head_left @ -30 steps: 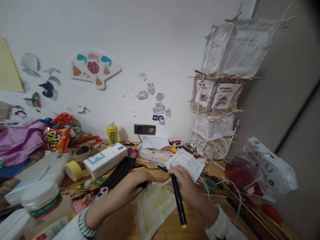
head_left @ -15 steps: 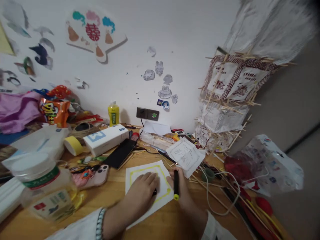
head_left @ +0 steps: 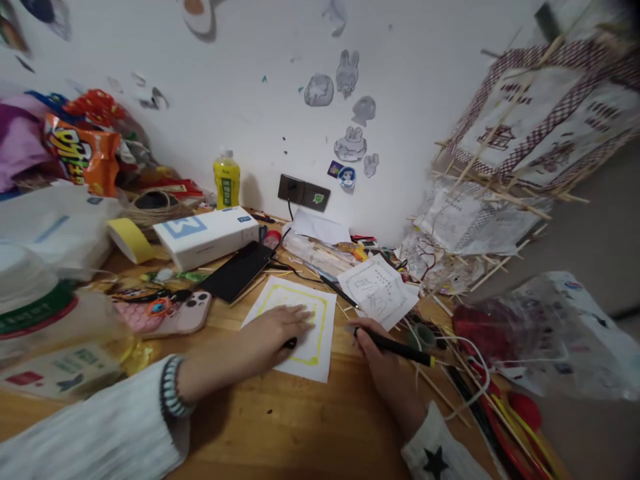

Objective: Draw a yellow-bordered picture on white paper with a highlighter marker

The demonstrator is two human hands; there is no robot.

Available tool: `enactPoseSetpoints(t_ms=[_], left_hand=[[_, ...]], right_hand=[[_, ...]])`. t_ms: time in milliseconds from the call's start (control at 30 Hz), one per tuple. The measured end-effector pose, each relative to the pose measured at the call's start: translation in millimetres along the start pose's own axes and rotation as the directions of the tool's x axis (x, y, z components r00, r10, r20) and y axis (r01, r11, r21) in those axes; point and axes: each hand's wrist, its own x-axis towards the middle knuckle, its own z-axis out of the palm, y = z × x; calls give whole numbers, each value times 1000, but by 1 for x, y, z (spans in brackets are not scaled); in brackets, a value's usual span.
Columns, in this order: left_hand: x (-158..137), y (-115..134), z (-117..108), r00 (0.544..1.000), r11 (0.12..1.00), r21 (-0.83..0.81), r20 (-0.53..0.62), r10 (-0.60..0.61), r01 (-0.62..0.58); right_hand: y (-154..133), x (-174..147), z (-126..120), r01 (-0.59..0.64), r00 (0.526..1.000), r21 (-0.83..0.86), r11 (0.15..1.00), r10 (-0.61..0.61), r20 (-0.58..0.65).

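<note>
My left hand (head_left: 273,333) lies over a white sheet of paper (head_left: 323,370) with a yellow border drawn on it. Its fingers reach across the sheet, and a short black piece that looks like a marker cap (head_left: 290,343) pokes out at the thumb side, held under the hand. To the right of the sheet, my right hand (head_left: 377,353) is closed around a black marker (head_left: 400,347). The marker's yellow end points right, its tip end left. A white sheet with a line drawing (head_left: 377,290) lies just beyond the right hand.
A black phone (head_left: 237,270), a white box (head_left: 207,233) and yellow tape (head_left: 130,241) lie behind. A large jar (head_left: 60,333) and a pink phone (head_left: 193,310) stand left. Right are a white cable (head_left: 483,363), thin sticks, a plastic bag (head_left: 560,340) and a tall paper lantern (head_left: 520,133).
The sheet with the yellow border has turned under my left hand. My right hand has come off the sheet's edge to the right, and the marker has swung from upright to nearly level. The view has shifted.
</note>
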Motion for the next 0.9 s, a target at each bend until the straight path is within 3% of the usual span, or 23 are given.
enactPoseSetpoints(t_ms=[100, 300, 600, 900], left_hand=[[1, 15, 12, 1000, 999, -19, 1, -26, 26], [1, 25, 26, 998, 998, -29, 20, -61, 62], [-3, 24, 29, 998, 998, -28, 9, -58, 58], [1, 27, 24, 991, 996, -10, 100, -91, 93]], right_hand=[[-6, -2, 1, -102, 989, 123, 987, 87, 121], [-10, -2, 3, -123, 968, 245, 962, 62, 243], [4, -10, 15, -213, 944, 21, 977, 200, 262], [-2, -11, 11, -171, 947, -104, 980, 192, 256]])
